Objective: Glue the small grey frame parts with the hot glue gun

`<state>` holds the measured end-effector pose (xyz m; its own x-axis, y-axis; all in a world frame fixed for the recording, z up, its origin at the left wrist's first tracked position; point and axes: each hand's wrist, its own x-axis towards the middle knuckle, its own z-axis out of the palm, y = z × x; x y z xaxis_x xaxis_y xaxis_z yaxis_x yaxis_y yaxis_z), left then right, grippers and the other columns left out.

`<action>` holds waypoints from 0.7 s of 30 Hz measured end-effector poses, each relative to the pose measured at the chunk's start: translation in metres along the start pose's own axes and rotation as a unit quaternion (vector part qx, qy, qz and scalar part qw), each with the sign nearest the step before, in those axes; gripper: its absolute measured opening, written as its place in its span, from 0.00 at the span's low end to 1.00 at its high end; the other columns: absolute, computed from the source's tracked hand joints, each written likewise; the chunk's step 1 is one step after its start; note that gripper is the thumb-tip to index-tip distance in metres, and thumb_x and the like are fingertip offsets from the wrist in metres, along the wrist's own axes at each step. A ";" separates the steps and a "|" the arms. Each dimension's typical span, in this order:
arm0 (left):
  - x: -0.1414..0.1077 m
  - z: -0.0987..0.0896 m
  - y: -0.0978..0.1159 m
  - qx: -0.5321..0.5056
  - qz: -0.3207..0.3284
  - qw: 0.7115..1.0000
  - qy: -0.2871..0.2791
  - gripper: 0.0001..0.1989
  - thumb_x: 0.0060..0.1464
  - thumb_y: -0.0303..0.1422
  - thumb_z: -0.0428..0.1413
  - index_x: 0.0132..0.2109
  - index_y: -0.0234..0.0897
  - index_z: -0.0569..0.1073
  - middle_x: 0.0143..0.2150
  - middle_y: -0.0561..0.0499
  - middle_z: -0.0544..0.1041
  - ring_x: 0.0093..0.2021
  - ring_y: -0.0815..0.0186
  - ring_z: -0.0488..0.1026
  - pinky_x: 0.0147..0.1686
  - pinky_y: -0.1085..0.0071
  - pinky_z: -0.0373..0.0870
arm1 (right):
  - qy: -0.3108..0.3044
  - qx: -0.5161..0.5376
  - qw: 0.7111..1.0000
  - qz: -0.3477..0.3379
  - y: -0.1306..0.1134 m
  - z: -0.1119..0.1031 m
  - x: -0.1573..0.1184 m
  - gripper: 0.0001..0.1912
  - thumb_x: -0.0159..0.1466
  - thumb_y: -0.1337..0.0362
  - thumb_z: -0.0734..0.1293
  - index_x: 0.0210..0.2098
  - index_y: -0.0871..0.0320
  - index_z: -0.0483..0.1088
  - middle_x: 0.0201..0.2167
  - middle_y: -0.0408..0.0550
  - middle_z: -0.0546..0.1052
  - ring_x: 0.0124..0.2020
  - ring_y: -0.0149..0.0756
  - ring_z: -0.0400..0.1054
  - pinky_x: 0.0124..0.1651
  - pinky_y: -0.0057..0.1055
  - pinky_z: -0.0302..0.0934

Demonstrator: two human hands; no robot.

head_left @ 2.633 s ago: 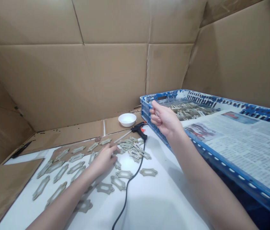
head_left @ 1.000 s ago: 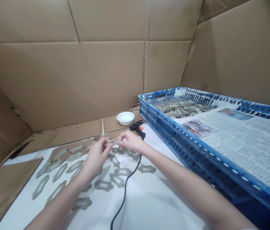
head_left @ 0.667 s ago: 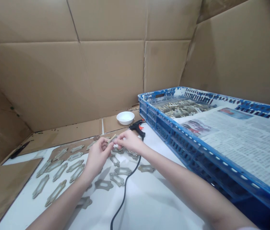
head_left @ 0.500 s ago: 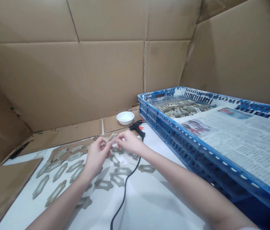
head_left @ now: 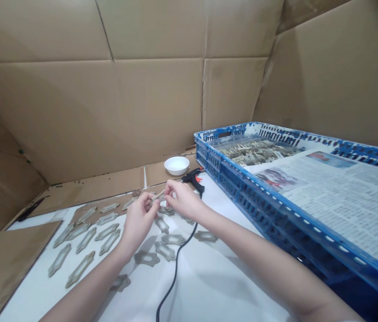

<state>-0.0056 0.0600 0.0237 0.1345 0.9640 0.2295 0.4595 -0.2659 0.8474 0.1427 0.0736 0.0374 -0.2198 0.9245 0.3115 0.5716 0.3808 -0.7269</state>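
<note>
**Q:** Nearest the camera?
**A:** Beige scalloped frame pieces [head_left: 80, 269] are lying across the lower left of the white bench [head_left: 218, 286], and a black power cord [head_left: 175, 277] is trailing up the lower centre.

**Q:** Hands?
**A:** At centre, the left hand [head_left: 138, 222] and right hand [head_left: 184, 200] are meeting just above the pieces. The fingers of both are closed, pinching a thin pale strip [head_left: 158, 196] between them.

**Q:** Beyond?
**A:** A hot glue gun [head_left: 192, 178] is lying beside a blue plastic crate [head_left: 242, 197], which is holding more pieces [head_left: 256, 153] at right under a partly covering newspaper [head_left: 336, 201]. A white bowl [head_left: 176, 165] is sitting farther back, before a cardboard wall [head_left: 108, 112].
</note>
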 end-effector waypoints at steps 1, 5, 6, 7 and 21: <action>0.000 0.000 -0.001 -0.001 0.001 1.000 -0.003 0.10 0.51 0.39 0.49 0.33 0.37 0.65 0.25 0.53 0.73 0.23 0.69 0.67 0.23 0.76 0.62 | -0.001 -0.001 1.000 -0.003 0.000 0.000 0.000 0.05 0.53 0.73 0.60 0.25 0.57 0.59 0.21 0.40 0.71 0.24 0.27 0.64 0.28 0.22 0.52; -0.001 0.002 -0.002 -0.001 0.004 1.000 -0.007 0.10 0.51 0.40 0.48 0.34 0.37 0.65 0.26 0.54 0.73 0.23 0.69 0.68 0.24 0.76 0.62 | -0.002 -0.008 1.000 -0.001 0.002 0.001 0.001 0.05 0.53 0.72 0.61 0.25 0.58 0.60 0.22 0.41 0.71 0.25 0.28 0.64 0.28 0.22 0.51; 0.000 0.002 -0.003 0.004 0.006 1.000 -0.005 0.10 0.51 0.40 0.48 0.34 0.37 0.65 0.26 0.54 0.73 0.24 0.69 0.68 0.25 0.76 0.62 | 0.000 -0.010 1.000 0.001 0.002 0.002 0.001 0.04 0.53 0.72 0.61 0.26 0.58 0.60 0.23 0.41 0.71 0.25 0.28 0.64 0.28 0.22 0.51; 0.000 0.002 -0.003 0.009 0.009 1.000 -0.003 0.10 0.52 0.40 0.48 0.34 0.38 0.65 0.27 0.54 0.73 0.24 0.69 0.69 0.25 0.76 0.62 | 0.002 -0.013 1.000 0.004 0.002 0.002 0.001 0.04 0.53 0.72 0.61 0.26 0.58 0.60 0.23 0.42 0.71 0.26 0.29 0.64 0.28 0.22 0.51; -0.001 0.001 0.000 -0.003 0.004 1.000 -0.005 0.09 0.51 0.38 0.47 0.32 0.37 0.66 0.24 0.54 0.72 0.23 0.70 0.65 0.24 0.76 0.59 | 0.049 0.017 0.996 0.069 -0.003 0.001 0.000 0.08 0.51 0.67 0.65 0.24 0.57 0.58 0.20 0.39 0.66 0.24 0.28 0.58 0.26 0.24 0.45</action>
<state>-0.0043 0.0593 0.0234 0.1474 0.9616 0.2316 0.4530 -0.2737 0.8484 0.1399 0.0728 0.0392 -0.0623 0.9626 0.2635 0.5631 0.2519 -0.7871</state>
